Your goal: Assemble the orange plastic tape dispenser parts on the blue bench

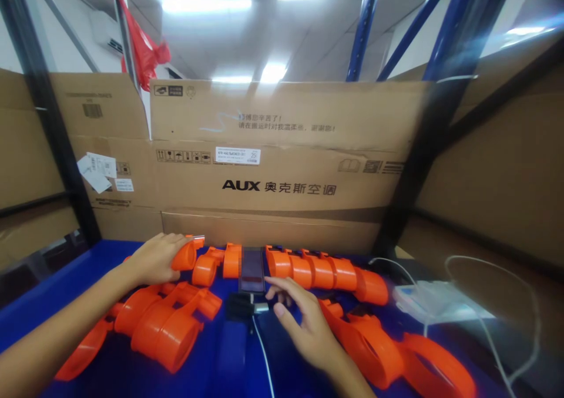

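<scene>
My left hand (158, 258) is closed around an orange plastic ring-shaped part (185, 257) at the back left; a silvery pin sticks out by its top. The fingertips are partly hidden behind the part. My right hand (304, 321) holds nothing, its fingers apart and slightly bent. Its index fingertip is beside the lower right edge of a dark phone (252, 269) standing in the middle. Just below the phone is a small black clamp-like piece (239, 307) with a metal end. More orange rings (163, 330) lie under and in front of my left hand.
Several orange rings (312, 270) form a row right of the phone, and larger ones (374, 351) lie front right. A white box (440, 301) with cables sits at the right on the blue surface (114, 251). Cardboard (273, 169) walls the back between dark posts (409, 122).
</scene>
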A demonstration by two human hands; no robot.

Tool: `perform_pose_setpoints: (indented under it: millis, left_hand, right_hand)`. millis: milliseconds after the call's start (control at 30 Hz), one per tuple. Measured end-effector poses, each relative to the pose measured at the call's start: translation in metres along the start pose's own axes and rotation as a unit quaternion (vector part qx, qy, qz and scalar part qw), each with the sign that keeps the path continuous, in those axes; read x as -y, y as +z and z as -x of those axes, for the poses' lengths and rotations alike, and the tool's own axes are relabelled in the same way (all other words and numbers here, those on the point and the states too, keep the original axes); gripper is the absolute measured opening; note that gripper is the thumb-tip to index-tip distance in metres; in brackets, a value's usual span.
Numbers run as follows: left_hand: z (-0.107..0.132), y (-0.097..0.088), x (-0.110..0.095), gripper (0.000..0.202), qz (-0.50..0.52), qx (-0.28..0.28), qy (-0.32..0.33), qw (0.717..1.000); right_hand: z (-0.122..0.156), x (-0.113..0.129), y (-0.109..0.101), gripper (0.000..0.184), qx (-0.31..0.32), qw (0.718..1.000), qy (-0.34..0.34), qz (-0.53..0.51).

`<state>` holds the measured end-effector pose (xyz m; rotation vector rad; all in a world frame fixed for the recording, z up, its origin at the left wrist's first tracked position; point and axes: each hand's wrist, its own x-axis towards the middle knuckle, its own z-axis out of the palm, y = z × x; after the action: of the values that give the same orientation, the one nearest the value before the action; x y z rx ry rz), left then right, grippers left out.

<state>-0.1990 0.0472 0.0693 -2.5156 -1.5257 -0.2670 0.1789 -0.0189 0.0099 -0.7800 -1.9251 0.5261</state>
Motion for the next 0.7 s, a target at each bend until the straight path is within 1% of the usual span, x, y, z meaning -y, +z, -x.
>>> perform_pose_setpoints:
  millis: [133, 300, 367, 533, 700]
  left_hand:
    - [-0.012, 0.017, 0.006, 0.08, -0.008, 0.027, 0.002, 1.0]
    - [-0.022, 0.037, 0.006, 0.062, 0.006, 0.043, 0.009, 0.999]
    - [-0.024, 0.04, 0.005, 0.061, 0.015, 0.048, 0.01, 0.999]
    - [-0.021, 0.041, 0.004, 0.074, 0.041, 0.054, 0.013, 0.998]
    - [-0.018, 0.045, -0.002, 0.072, 0.078, 0.033, 0.011, 0.996]
  right_hand:
    - [-0.001, -0.003, 0.0, 0.03, 0.005, 1.0, -0.002, 0.005]
    - [-0.003, -0.001, -0.001, 0.027, -0.001, 1.0, -0.005, 0.007]
    - [-0.003, 0.001, -0.002, 0.027, -0.008, 1.0, -0.006, 0.009]
    - [-0.001, 0.002, -0.002, 0.028, -0.017, 1.0, 0.007, 0.018]
    - [-0.001, 0.002, -0.001, 0.027, -0.021, 1.0, 0.013, 0.016]
